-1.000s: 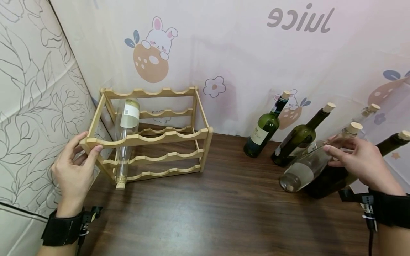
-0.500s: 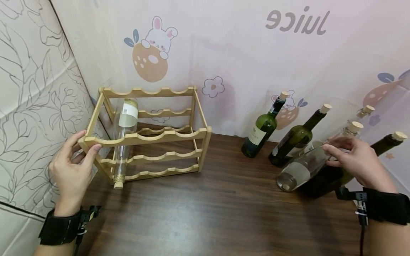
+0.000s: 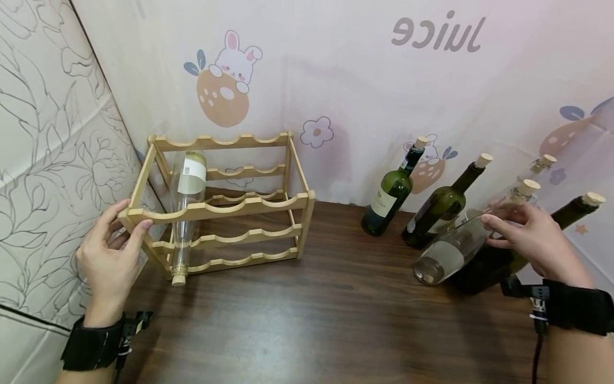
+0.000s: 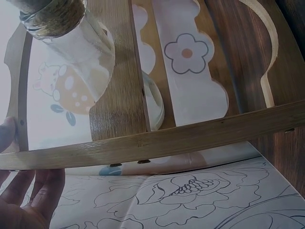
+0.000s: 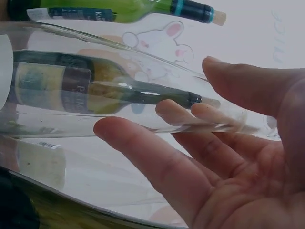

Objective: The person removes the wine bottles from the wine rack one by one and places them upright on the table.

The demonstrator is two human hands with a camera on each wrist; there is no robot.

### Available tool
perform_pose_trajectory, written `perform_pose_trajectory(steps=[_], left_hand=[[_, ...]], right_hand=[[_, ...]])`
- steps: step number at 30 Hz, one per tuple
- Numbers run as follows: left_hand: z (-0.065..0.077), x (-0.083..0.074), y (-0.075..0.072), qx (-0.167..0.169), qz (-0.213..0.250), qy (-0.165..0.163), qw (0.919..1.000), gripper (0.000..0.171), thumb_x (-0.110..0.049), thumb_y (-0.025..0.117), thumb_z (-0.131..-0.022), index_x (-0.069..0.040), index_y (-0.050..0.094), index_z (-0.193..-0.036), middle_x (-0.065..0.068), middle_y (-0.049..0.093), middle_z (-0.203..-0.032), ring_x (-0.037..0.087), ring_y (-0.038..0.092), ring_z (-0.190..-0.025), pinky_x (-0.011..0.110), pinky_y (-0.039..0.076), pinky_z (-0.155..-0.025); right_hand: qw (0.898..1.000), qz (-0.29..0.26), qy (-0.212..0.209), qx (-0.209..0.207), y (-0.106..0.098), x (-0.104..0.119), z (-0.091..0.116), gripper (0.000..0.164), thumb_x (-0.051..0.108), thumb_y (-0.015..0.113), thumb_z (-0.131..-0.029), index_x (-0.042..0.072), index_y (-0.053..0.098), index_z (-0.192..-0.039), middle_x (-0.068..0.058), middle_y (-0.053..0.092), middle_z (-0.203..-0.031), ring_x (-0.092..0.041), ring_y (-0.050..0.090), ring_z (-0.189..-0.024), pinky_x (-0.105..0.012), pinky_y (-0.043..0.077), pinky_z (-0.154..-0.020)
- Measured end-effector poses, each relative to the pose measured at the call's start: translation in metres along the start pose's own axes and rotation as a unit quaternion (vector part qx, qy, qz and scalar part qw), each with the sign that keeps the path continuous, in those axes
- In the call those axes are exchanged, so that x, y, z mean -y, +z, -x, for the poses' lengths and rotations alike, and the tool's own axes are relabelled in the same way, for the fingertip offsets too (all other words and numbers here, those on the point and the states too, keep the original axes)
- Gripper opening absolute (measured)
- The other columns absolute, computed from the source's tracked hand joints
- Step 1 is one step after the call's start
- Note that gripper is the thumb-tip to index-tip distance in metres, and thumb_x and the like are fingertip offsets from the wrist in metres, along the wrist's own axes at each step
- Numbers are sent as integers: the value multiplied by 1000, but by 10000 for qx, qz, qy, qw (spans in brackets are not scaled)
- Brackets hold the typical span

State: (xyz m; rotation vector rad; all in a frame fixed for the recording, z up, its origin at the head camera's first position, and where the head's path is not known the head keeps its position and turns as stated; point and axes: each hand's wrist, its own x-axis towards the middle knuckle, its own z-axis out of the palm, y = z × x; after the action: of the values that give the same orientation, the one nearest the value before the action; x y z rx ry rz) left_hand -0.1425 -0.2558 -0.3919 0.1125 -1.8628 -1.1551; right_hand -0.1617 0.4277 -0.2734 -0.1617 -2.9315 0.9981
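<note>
My left hand (image 3: 109, 256) grips the front left top corner of a wooden wine rack (image 3: 249, 207), thumb in front. A corked clear bottle (image 3: 192, 178) with a white label lies in the rack's leftmost slot, its neck towards me. On the right, my right hand (image 3: 534, 234) holds a second clear bottle (image 3: 448, 256) around its upper part, just below the cork. That bottle's base is at the table. In the right wrist view, thumb and fingers lie on both sides of the clear glass (image 5: 143, 67), and some fingers show through it.
Two green corked bottles (image 3: 387, 201) (image 3: 438, 213) stand left of the held one. Behind it is another clear bottle (image 3: 533, 169), partly hidden. A dark bottle (image 3: 573, 210) stands close on its right. A printed cloth wall (image 3: 345, 80) borders the brown table (image 3: 297, 320).
The head view shifts slightly, moving the bottles a little left in the picture. Both hands keep their places on the rack and the clear bottle.
</note>
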Motion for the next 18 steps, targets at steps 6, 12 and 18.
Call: perform_pose_trajectory(steps=[6, 12, 18], left_hand=[[3, 0, -1, 173, -52, 24, 9998, 50, -6, 87, -86, -14, 74, -134, -43, 63, -105, -22, 65, -96, -3, 54, -83], [2, 0, -2, 113, -66, 18, 9999, 50, -5, 88, -86, -14, 75, -133, -42, 64, -105, -20, 66, -96, -2, 54, -83], [1, 0, -1, -14, 33, -17, 10000, 50, -3, 90, -83, -12, 77, -130, -36, 67, -105, -18, 67, -96, -3, 54, -82]], right_hand=[[9995, 239, 195, 85, -1, 3, 4, 90, 43, 53, -109, -7, 3, -166, -47, 35, -150, -19, 74, -103, -37, 69, -79], [9883, 1270, 476, -700, 10, -26, 12, 101, 60, 50, -106, 18, -16, -169, -36, 17, -169, -59, 34, -146, -62, 54, -103], [9683, 1267, 10, -2154, 37, -9, 45, 94, 43, 60, -107, 25, -7, -171, -24, 17, -174, -59, 49, -133, -49, 59, -103]])
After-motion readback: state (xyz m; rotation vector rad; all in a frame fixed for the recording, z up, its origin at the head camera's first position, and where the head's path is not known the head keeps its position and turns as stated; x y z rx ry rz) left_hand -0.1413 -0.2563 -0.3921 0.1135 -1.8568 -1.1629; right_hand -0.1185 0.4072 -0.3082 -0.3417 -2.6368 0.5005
